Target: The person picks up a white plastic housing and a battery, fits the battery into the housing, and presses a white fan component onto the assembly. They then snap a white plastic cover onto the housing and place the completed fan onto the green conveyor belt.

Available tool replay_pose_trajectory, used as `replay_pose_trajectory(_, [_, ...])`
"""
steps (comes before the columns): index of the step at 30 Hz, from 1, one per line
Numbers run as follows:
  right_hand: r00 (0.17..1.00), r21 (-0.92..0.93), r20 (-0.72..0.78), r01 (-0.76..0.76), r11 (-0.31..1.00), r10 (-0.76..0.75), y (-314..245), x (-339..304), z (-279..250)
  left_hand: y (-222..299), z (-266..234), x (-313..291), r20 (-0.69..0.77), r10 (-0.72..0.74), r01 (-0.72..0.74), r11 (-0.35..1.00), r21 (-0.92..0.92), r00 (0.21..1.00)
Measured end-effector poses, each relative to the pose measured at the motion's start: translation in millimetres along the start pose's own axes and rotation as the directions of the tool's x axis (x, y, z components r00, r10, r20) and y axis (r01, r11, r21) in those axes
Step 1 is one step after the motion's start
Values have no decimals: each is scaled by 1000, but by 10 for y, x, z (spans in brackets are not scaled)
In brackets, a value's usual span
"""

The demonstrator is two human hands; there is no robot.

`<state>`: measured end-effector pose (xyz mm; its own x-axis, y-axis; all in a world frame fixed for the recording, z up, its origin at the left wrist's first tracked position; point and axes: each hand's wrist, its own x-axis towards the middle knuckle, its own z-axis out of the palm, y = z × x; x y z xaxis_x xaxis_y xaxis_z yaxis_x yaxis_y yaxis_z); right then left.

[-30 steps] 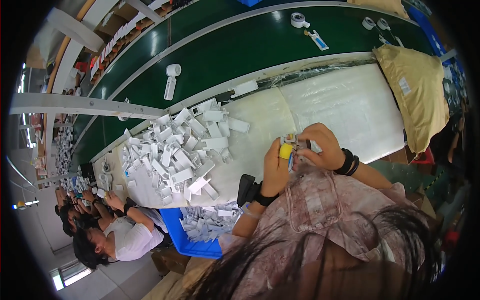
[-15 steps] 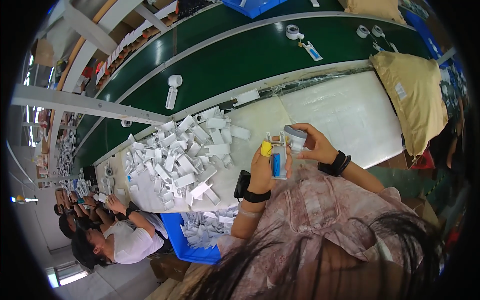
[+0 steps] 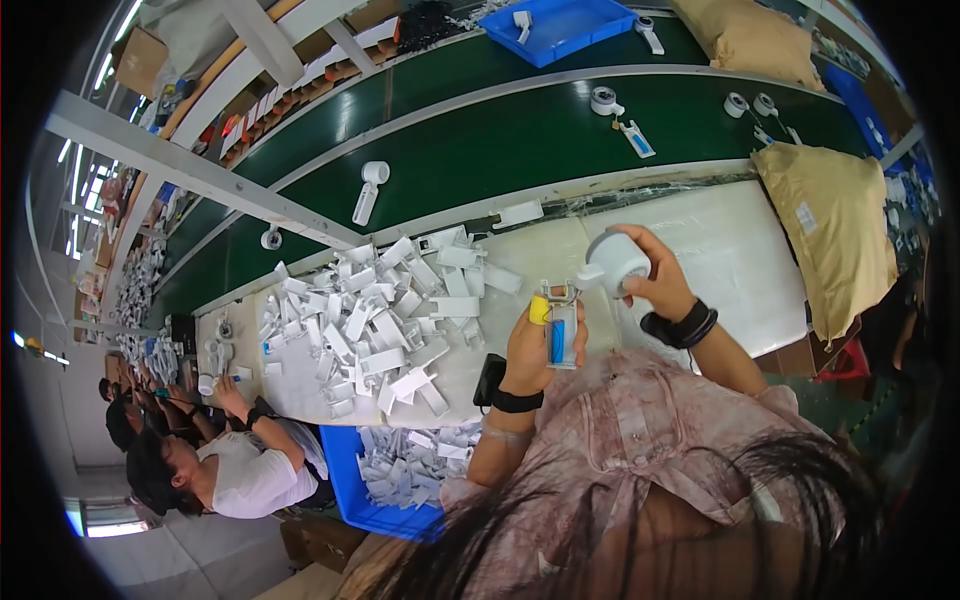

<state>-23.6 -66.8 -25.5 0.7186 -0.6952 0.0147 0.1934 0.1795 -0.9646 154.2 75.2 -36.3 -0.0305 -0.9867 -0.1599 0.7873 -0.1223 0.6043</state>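
Observation:
My left hand (image 3: 530, 350) is closed around a white handle housing (image 3: 563, 352) whose open side shows a blue battery-like part (image 3: 557, 341). A yellow covering (image 3: 539, 309) shows at its thumb. Up and to the right, my right hand (image 3: 660, 275) grips a round white fan head (image 3: 614, 264) by its rim, fingers behind and thumb in front. The head's short neck points toward the housing's upper end, where thin wires show; whether they join the two parts I cannot tell. Left of my hands lies a heap of white plastic housing pieces (image 3: 375, 320) on the pale worktop (image 3: 690, 225).
Beyond the worktop runs a green conveyor (image 3: 470, 150) with small fan assemblies (image 3: 605, 102) on it. Blue bins stand at the far side (image 3: 560, 35) and near left (image 3: 345, 470). A yellow-brown bag (image 3: 825, 235) sits right. A white post (image 3: 200, 170) crosses left; co-workers (image 3: 235, 470) sit beyond.
My right hand has lifted and turned the fan head, moving it up and away from the housing. My left hand keeps its hold on the housing. The whole view has shifted slightly.

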Motion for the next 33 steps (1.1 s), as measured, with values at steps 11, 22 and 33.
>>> replay_pose_trajectory(11, [890,-439,400,-24,898,219,-775,684,151,-17,53,-111,-35,82,-55,873,485,996])
replay_pose_trajectory(22, [760,-739,471,62,671,448,-796,842,436,-36,36,-66,-86,64,-34,950,312,994])
replay_pose_trajectory(33, [824,-683,556,379,625,107,-414,767,553,80,-63,64,-127,64,-61,998,26,990])
